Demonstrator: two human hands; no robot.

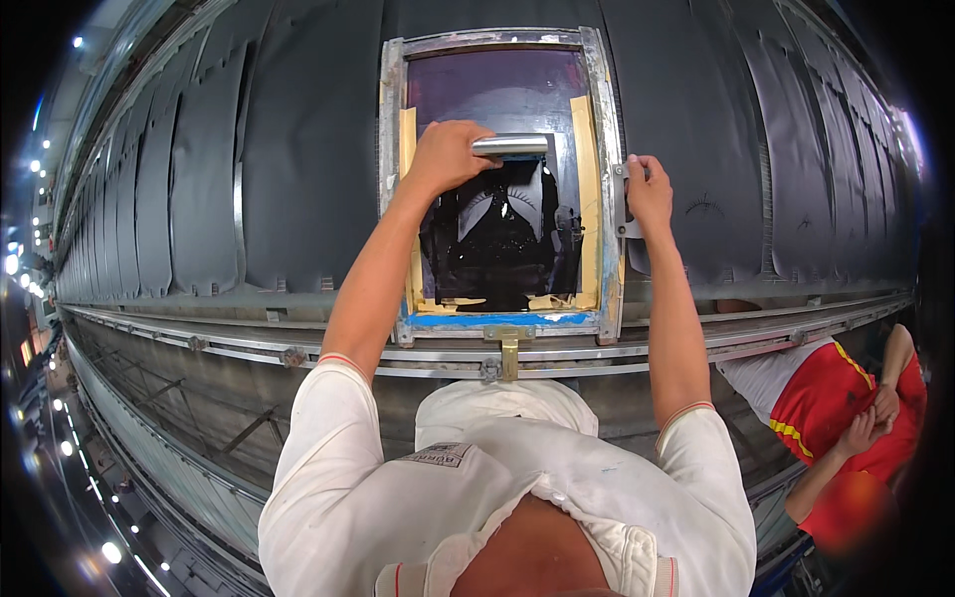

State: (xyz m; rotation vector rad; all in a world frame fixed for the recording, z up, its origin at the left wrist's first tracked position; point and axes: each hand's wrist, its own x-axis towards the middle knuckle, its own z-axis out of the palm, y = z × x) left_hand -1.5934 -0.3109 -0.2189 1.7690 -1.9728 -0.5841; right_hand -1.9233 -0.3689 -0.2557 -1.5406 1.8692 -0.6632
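Observation:
A screen-printing frame [392,139] with worn metal sides lies before me on the dark sheets. Yellow tape [587,169] lines parts of its mesh, and blue tape runs along the near side. My left hand [448,154] is closed round the left end of a squeegee [522,145] with a silver, tube-like holder, which lies crosswise over the upper middle of the mesh. Wet black ink [497,261] spreads on the near side of it, around a lighter eyelash-like pattern [507,201]. At the frame's right side, my right hand [650,194] is closed on a metal side handle [624,204].
Black sheets [308,149] hang over the long table on both sides; one at right bears a printed lash motif [704,206]. A metal rail [448,366] with a brass-coloured bracket [509,358] runs along the near edge. Another person in red shorts [821,398] is at lower right.

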